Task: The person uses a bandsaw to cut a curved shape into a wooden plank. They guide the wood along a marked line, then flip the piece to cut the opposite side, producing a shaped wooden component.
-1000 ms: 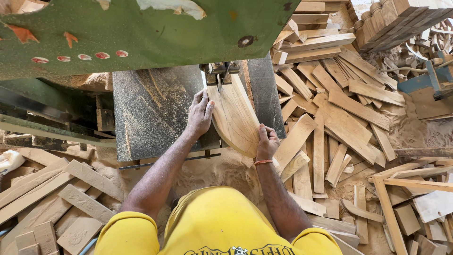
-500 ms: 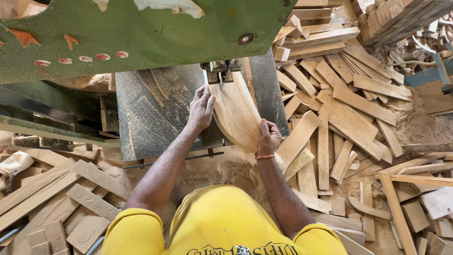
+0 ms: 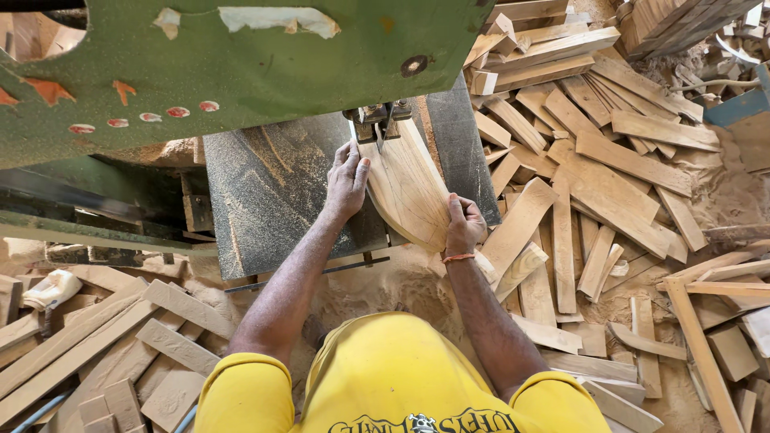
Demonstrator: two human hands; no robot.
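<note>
A pale curved wooden board (image 3: 409, 188) lies flat on the dark, sawdust-covered saw table (image 3: 273, 192), its far end at the blade guide (image 3: 378, 120) of the green band saw (image 3: 241, 56). My left hand (image 3: 346, 180) presses flat on the board's left edge, close to the blade. At the board's near right end, my right hand (image 3: 464, 227) grips it; an orange band circles that wrist. Both arms reach out from a yellow shirt at the bottom of the view.
Heaps of cut wood offcuts (image 3: 593, 176) cover the ground to the right, and more planks (image 3: 88, 345) lie at lower left. Sawdust (image 3: 385, 281) is piled below the table's front edge. Stacked wooden blocks (image 3: 674, 20) sit at top right.
The board has shifted slightly on the table with both hands staying on it; my left hand sits a little nearer the blade guide.
</note>
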